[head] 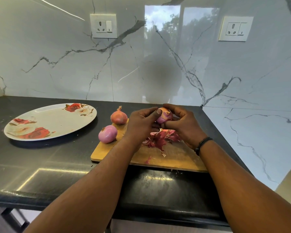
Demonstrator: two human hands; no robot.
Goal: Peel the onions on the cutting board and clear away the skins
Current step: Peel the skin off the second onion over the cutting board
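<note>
Fingers of the left hand and right hand curl around the half-peeled onion above the cutting board, over the skins. Risk — loosened skin may drop past the board onto the counter; the peeled onion could roll off the edge. No legible writing.

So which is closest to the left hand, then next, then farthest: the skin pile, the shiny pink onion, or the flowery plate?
From the left hand:
1. Skin pile, just below it on the board.
2. Shiny pink onion, on the board's left edge.
3. Flowery plate, far left on the counter.
</note>
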